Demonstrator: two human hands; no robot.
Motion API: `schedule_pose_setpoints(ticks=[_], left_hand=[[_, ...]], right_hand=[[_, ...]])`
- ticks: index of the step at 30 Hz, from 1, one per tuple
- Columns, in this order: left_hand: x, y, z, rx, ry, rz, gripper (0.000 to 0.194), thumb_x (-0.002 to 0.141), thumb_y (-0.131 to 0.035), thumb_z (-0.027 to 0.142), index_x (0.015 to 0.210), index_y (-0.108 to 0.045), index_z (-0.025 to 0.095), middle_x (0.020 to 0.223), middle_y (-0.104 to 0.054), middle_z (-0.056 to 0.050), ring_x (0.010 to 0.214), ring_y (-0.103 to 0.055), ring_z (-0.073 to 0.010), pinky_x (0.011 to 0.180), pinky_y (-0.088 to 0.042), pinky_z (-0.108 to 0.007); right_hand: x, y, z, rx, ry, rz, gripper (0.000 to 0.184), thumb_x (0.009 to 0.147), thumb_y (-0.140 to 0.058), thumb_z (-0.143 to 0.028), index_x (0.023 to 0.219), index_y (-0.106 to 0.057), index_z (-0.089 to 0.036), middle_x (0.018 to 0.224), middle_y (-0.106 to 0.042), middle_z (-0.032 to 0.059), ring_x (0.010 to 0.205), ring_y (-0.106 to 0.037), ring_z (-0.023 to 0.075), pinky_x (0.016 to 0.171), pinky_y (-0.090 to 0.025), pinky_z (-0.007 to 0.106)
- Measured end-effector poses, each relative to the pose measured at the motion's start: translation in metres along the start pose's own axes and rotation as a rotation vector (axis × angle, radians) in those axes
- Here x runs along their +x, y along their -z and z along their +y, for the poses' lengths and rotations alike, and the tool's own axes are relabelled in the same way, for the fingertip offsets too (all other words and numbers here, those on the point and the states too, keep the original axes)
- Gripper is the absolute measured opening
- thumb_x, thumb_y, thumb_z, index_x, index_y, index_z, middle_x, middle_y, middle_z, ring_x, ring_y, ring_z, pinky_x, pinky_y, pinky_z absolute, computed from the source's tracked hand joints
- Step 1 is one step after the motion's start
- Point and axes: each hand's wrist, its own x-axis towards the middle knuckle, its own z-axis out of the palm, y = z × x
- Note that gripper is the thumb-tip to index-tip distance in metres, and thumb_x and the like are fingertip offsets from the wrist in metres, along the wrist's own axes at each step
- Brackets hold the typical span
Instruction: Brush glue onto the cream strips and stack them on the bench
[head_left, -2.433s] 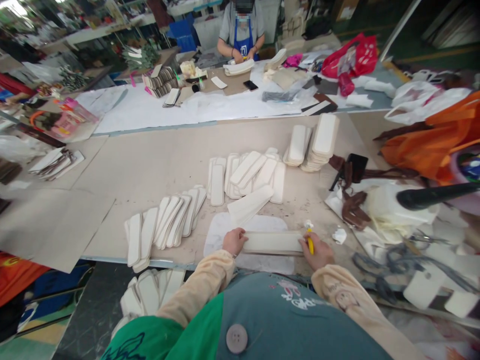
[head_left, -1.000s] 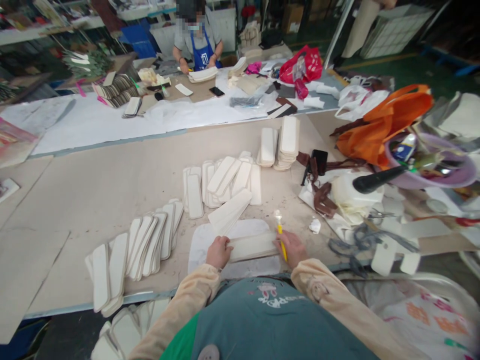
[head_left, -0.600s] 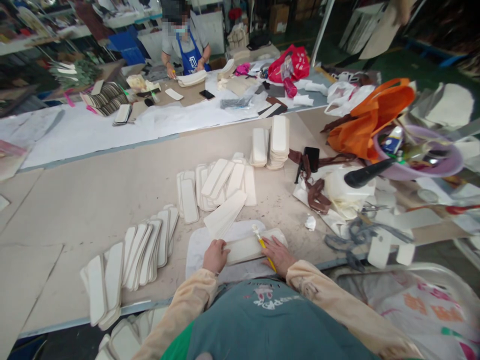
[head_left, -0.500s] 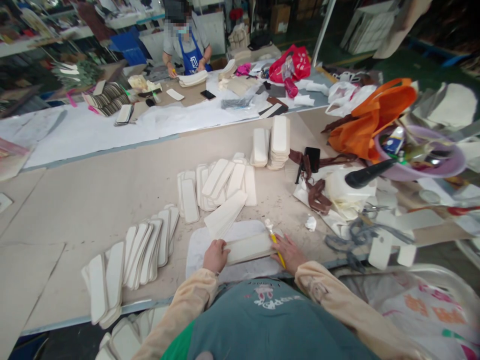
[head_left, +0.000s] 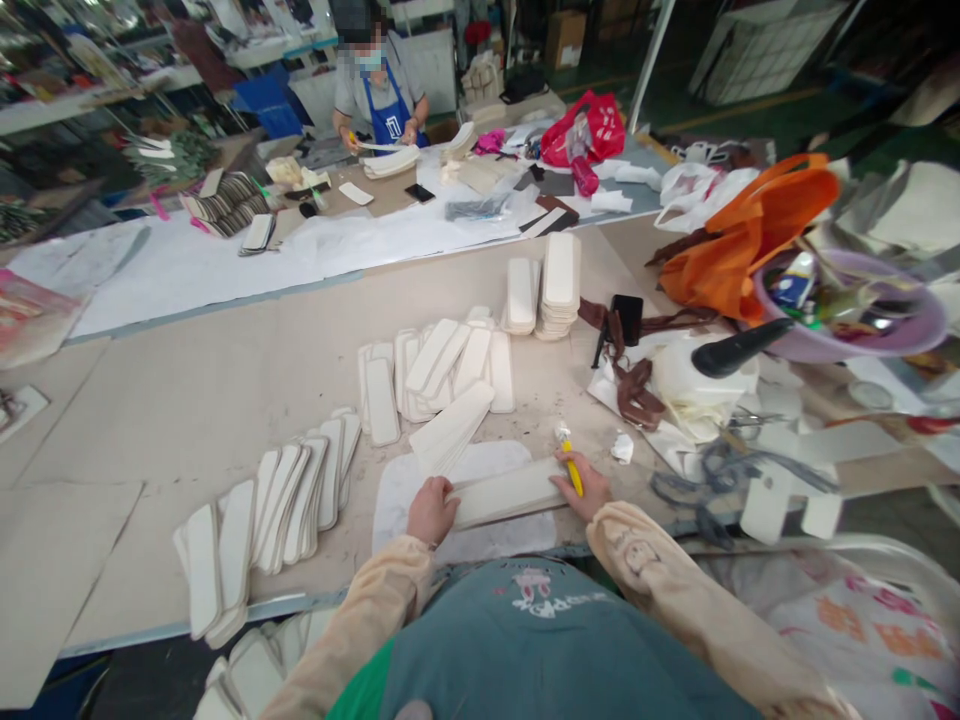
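Note:
A thin stack of long white strips (head_left: pixel 510 492) lies before me on a pale sheet (head_left: pixel 390 495). My left hand (head_left: pixel 433 510) has its fingers closed on the stack's left end. At the other end my right hand (head_left: pixel 586 488) holds a yellow-handled brush (head_left: pixel 574 474), its whitish tip pointing away from me, while its fingertips touch the strips' corner. Just beyond, a fan of white pieces (head_left: pixel 454 425) overlaps the sheet's far edge. Further piles of rounded white strips (head_left: pixel 439 360) lie behind it, and an overlapping row (head_left: pixel 289 500) spreads to the left.
Two neat stacks (head_left: pixel 561 280) stand farther back. On the right are a white container with a black handle (head_left: pixel 739 348), brown straps (head_left: pixel 637 390), an orange bag (head_left: pixel 750 240) and a purple basin (head_left: pixel 922 320). Across the table a co-worker in a blue apron (head_left: pixel 390 110) handles similar strips.
My right hand has shifted slightly up and right with the brush, and its fingers have curled in at the strips' end. The left hand stays at the other end.

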Motion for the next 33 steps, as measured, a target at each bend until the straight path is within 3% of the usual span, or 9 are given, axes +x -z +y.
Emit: schedule_pose_setpoints(ticks=[5, 9, 15, 20, 22, 25, 28, 33], left_hand=[[-0.004, -0.010, -0.003, -0.221, -0.025, 0.081, 0.012, 0.074, -0.057, 0.014, 0.084, -0.053, 0.019, 0.079, -0.055, 0.000, 0.078, -0.054, -0.0152, 0.076, -0.042, -0.027], [-0.008, -0.009, 0.005, -0.679, 0.068, 0.104, 0.022, 0.072, -0.059, 0.021, 0.093, -0.053, 0.019, 0.075, -0.054, 0.002, 0.070, -0.054, -0.0122, 0.068, -0.043, -0.024], [-0.009, 0.031, 0.035, -1.281, 0.160, 0.175, 0.047, 0.061, -0.075, 0.033, 0.100, -0.055, 0.017, 0.077, -0.058, 0.002, 0.069, -0.057, -0.0104, 0.065, -0.045, -0.023], [-0.008, 0.069, 0.055, -1.713, 0.242, 0.097, 0.044, 0.065, -0.075, 0.033, 0.102, -0.057, 0.016, 0.087, -0.067, -0.005, 0.086, -0.065, -0.0208, 0.076, -0.053, -0.033], [-0.009, 0.075, 0.060, -1.822, 0.260, -0.003, 0.040, 0.074, -0.068, 0.037, 0.105, -0.058, 0.015, 0.098, -0.068, -0.010, 0.098, -0.065, -0.0255, 0.082, -0.054, -0.039], [-0.012, 0.077, 0.065, -1.908, 0.339, -0.106, 0.038, 0.080, -0.064, 0.033, 0.112, -0.056, 0.014, 0.109, -0.067, -0.013, 0.106, -0.063, -0.0264, 0.087, -0.055, -0.043], [-0.015, 0.078, 0.066, -1.939, 0.376, -0.075, 0.039, 0.081, -0.065, 0.026, 0.117, -0.054, 0.014, 0.112, -0.067, -0.013, 0.106, -0.064, -0.0253, 0.088, -0.056, -0.041], [-0.020, 0.091, 0.064, -1.986, 0.269, 0.016, 0.035, 0.082, -0.064, 0.021, 0.116, -0.057, 0.012, 0.108, -0.070, -0.013, 0.105, -0.065, -0.0252, 0.089, -0.056, -0.039]], right_hand=[[-0.001, 0.002, 0.002, -0.019, -0.013, 0.021, 0.027, 0.082, -0.053, -0.038, 0.106, -0.049, -0.026, 0.103, -0.065, 0.0059, 0.095, -0.064, 0.0251, 0.084, -0.050, 0.041], [-0.001, 0.008, 0.000, 0.039, -0.031, 0.023, 0.027, 0.080, -0.056, -0.042, 0.100, -0.049, -0.026, 0.092, -0.063, 0.0040, 0.083, -0.064, 0.0225, 0.077, -0.051, 0.038], [0.000, 0.037, -0.034, 0.110, -0.074, 0.097, 0.034, 0.075, -0.066, -0.048, 0.098, -0.054, -0.025, 0.092, -0.064, 0.0019, 0.078, -0.063, 0.0193, 0.074, -0.051, 0.034], [0.013, 0.061, -0.084, 0.664, -0.207, 0.212, 0.045, 0.066, -0.077, -0.041, 0.095, -0.046, -0.027, 0.092, -0.062, -0.0015, 0.069, -0.059, 0.0129, 0.064, -0.050, 0.026], [0.021, 0.064, -0.098, 0.801, -0.238, 0.230, 0.049, 0.062, -0.081, -0.037, 0.093, -0.045, -0.027, 0.087, -0.060, -0.0035, 0.070, -0.059, 0.0121, 0.064, -0.051, 0.024], [0.030, 0.066, -0.112, 0.824, -0.226, 0.222, 0.049, 0.059, -0.083, -0.037, 0.090, -0.046, -0.027, 0.086, -0.061, -0.0040, 0.069, -0.059, 0.0116, 0.064, -0.050, 0.023], [0.032, 0.066, -0.118, 0.794, -0.204, 0.208, 0.047, 0.060, -0.082, -0.037, 0.089, -0.046, -0.027, 0.087, -0.061, -0.0040, 0.069, -0.059, 0.0120, 0.061, -0.050, 0.023], [0.029, 0.065, -0.122, 0.753, -0.229, 0.154, 0.043, 0.063, -0.081, -0.035, 0.088, -0.046, -0.028, 0.086, -0.061, -0.0051, 0.063, -0.057, 0.0113, 0.055, -0.048, 0.022]])
